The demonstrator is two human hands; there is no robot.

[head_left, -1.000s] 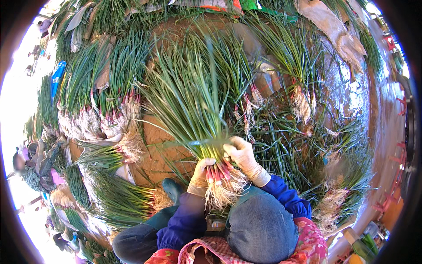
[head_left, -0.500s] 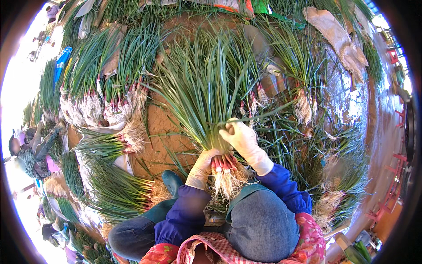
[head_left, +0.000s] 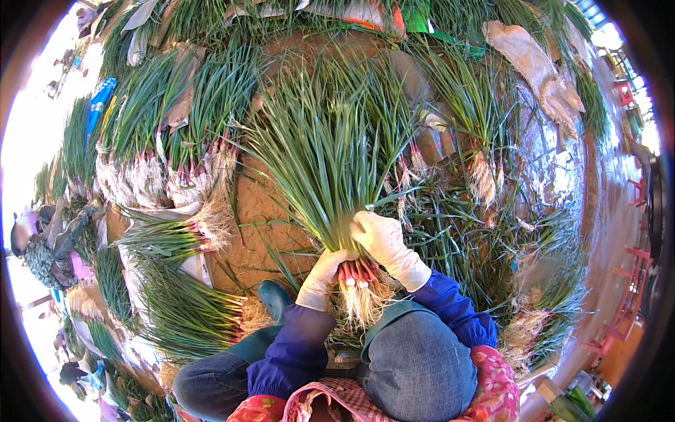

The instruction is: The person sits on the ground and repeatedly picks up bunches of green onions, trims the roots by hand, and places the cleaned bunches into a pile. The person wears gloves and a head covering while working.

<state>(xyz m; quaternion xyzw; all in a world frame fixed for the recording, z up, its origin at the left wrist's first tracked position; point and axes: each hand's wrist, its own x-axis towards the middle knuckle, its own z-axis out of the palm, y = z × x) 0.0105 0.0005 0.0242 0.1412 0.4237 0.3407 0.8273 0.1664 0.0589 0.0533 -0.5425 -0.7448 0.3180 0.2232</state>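
A thick bunch of spring onions [head_left: 325, 165] fans away from me, its reddish-white bulbs and pale roots [head_left: 360, 302] nearest my lap. My left hand [head_left: 327, 274], in a cream glove, is wrapped round the stems just above the bulbs. On the right side of the bunch, my gloved right hand [head_left: 385, 243] has its fingers curled in against the lower leaves, a little above the left hand. What its fingertips grip is partly hidden.
Bundled spring onions [head_left: 151, 169] lie in a row at the far left, with more bundles [head_left: 197, 309] beside my left boot [head_left: 275, 301]. Loose leaves [head_left: 450, 246] litter the floor on the right. A beige sack [head_left: 534, 74] lies at the far right. Another person [head_left: 49, 246] is at the left edge.
My right hand has moved slightly down and in against the bunch. The long leaf that stretched out to the right from its fingers no longer shows there. My left hand keeps its hold, slightly lower.
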